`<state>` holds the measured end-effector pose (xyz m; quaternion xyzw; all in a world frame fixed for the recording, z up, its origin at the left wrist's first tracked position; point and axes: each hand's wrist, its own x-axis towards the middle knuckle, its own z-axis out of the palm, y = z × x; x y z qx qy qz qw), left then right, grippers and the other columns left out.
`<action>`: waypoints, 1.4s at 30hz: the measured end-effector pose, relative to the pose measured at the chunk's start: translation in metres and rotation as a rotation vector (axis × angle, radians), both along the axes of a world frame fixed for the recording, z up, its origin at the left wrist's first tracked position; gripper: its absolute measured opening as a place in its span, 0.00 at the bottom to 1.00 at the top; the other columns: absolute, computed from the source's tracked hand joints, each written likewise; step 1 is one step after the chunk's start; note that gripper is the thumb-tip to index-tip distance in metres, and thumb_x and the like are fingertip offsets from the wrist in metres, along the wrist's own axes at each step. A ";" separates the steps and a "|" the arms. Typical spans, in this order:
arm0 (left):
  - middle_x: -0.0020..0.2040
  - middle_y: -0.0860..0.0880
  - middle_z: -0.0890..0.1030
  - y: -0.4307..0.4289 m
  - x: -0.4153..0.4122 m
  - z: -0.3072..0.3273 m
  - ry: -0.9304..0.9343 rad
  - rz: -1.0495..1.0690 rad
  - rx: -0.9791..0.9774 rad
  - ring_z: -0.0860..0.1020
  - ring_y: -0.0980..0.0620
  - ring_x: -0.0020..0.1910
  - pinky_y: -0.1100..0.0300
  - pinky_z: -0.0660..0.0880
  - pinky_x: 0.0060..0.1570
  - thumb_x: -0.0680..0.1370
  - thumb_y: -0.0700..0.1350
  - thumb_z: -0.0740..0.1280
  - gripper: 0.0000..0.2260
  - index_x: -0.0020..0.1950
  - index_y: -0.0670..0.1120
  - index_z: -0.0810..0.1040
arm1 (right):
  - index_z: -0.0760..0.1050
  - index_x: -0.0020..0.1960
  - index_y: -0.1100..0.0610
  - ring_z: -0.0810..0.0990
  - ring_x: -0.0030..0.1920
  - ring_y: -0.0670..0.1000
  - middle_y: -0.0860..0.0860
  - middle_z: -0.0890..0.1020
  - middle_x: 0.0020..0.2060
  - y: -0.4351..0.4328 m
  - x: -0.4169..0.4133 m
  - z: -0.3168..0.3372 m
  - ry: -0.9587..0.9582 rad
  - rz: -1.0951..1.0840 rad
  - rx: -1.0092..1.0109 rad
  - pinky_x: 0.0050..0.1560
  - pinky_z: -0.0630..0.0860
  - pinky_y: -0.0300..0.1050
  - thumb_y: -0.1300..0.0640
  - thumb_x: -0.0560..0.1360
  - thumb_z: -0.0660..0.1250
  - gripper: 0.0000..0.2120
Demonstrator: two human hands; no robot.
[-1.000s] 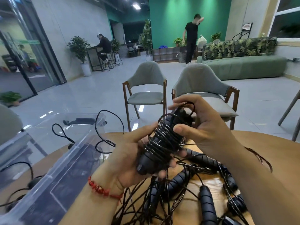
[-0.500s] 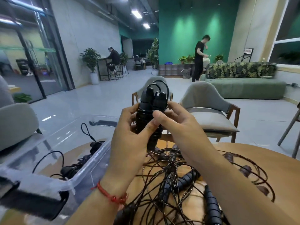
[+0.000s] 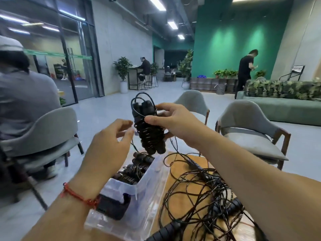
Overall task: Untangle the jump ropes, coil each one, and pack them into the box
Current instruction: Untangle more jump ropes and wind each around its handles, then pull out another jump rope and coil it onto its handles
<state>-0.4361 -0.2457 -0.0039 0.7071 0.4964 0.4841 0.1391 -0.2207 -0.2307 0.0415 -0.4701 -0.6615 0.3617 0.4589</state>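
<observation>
My right hand (image 3: 175, 120) grips a coiled jump rope (image 3: 149, 129): two black handles side by side with thin black cord wound round them. The bundle hangs upright above the far end of the clear plastic box (image 3: 152, 185). My left hand (image 3: 111, 145) is just left of the bundle, fingers loosely spread, holding nothing. Several coiled ropes (image 3: 137, 168) lie inside the box. A tangle of black cords and ribbed handles (image 3: 205, 200) lies on the wooden table (image 3: 175, 213) to the right of the box.
The box has a black latch (image 3: 112, 207) on its near end. A seated person (image 3: 22, 101) in a grey chair is close at the left. Two grey chairs (image 3: 250, 131) stand beyond the table. A green sofa (image 3: 284, 108) is at the far right.
The view swung left and the box came under my hands. My left hand let go of the coiled rope, and my right hand alone carried it over the box.
</observation>
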 end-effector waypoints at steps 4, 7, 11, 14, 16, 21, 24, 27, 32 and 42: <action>0.62 0.53 0.83 0.035 -0.034 -0.016 0.191 0.215 -0.052 0.81 0.48 0.61 0.48 0.78 0.59 0.86 0.48 0.61 0.10 0.65 0.56 0.78 | 0.81 0.65 0.50 0.89 0.46 0.52 0.50 0.89 0.51 0.057 -0.023 -0.002 -0.380 -0.059 -0.055 0.39 0.84 0.43 0.48 0.74 0.81 0.22; 0.69 0.51 0.80 0.048 -0.035 -0.037 0.346 0.171 -0.224 0.78 0.45 0.64 0.47 0.77 0.62 0.85 0.45 0.57 0.14 0.69 0.56 0.73 | 0.81 0.65 0.48 0.86 0.47 0.53 0.49 0.86 0.49 0.094 -0.038 -0.014 -0.676 -0.126 -0.062 0.41 0.82 0.42 0.43 0.72 0.81 0.24; 0.70 0.49 0.77 0.056 -0.035 -0.045 0.447 0.158 -0.334 0.77 0.43 0.66 0.45 0.76 0.63 0.83 0.43 0.55 0.19 0.72 0.56 0.68 | 0.79 0.70 0.54 0.83 0.51 0.57 0.53 0.83 0.54 0.130 -0.056 -0.033 -0.902 -0.048 -0.258 0.43 0.87 0.52 0.48 0.76 0.79 0.25; 0.69 0.49 0.77 0.058 -0.035 -0.046 0.540 0.121 -0.385 0.77 0.43 0.65 0.45 0.76 0.62 0.83 0.43 0.55 0.18 0.73 0.54 0.67 | 0.73 0.77 0.54 0.81 0.62 0.63 0.56 0.79 0.67 0.154 -0.057 -0.055 -0.953 0.064 -0.420 0.57 0.85 0.63 0.51 0.78 0.77 0.30; 0.69 0.50 0.77 0.058 -0.034 -0.045 0.591 0.107 -0.409 0.76 0.42 0.64 0.47 0.75 0.61 0.84 0.44 0.54 0.18 0.73 0.55 0.67 | 0.70 0.80 0.50 0.81 0.64 0.64 0.56 0.78 0.69 0.165 -0.052 -0.071 -0.941 0.114 -0.498 0.59 0.85 0.63 0.51 0.80 0.75 0.30; 0.70 0.50 0.77 0.063 -0.034 -0.047 0.635 0.075 -0.443 0.77 0.44 0.64 0.47 0.75 0.62 0.83 0.45 0.54 0.17 0.73 0.55 0.67 | 0.78 0.72 0.48 0.80 0.65 0.56 0.51 0.81 0.68 0.173 -0.046 -0.090 -1.156 0.065 -0.131 0.64 0.77 0.53 0.44 0.80 0.74 0.23; 0.72 0.49 0.76 0.064 -0.033 -0.046 0.659 0.079 -0.444 0.77 0.44 0.64 0.47 0.75 0.62 0.84 0.46 0.54 0.18 0.74 0.54 0.66 | 0.80 0.56 0.51 0.81 0.52 0.53 0.48 0.82 0.51 0.170 -0.052 -0.090 -1.241 0.001 0.134 0.44 0.73 0.45 0.46 0.74 0.79 0.15; 0.72 0.49 0.76 0.064 -0.031 -0.047 0.665 0.088 -0.437 0.78 0.44 0.64 0.48 0.75 0.62 0.85 0.46 0.54 0.19 0.76 0.54 0.65 | 0.83 0.51 0.53 0.83 0.49 0.54 0.49 0.83 0.46 0.166 -0.060 -0.092 -1.298 0.017 0.128 0.46 0.77 0.45 0.51 0.76 0.78 0.09; 0.68 0.49 0.79 0.067 -0.031 -0.050 0.666 0.097 -0.426 0.78 0.44 0.62 0.48 0.75 0.61 0.85 0.47 0.54 0.18 0.75 0.55 0.66 | 0.86 0.56 0.55 0.83 0.51 0.52 0.50 0.85 0.50 0.154 -0.059 -0.080 -1.371 0.058 0.082 0.54 0.82 0.48 0.47 0.72 0.82 0.17; 0.58 0.52 0.82 0.070 -0.032 -0.054 0.681 0.103 -0.406 0.80 0.48 0.53 0.49 0.77 0.57 0.86 0.51 0.52 0.14 0.70 0.57 0.68 | 0.84 0.66 0.56 0.82 0.59 0.55 0.49 0.84 0.55 0.166 -0.039 -0.079 -1.414 0.077 -0.124 0.66 0.79 0.54 0.50 0.77 0.79 0.20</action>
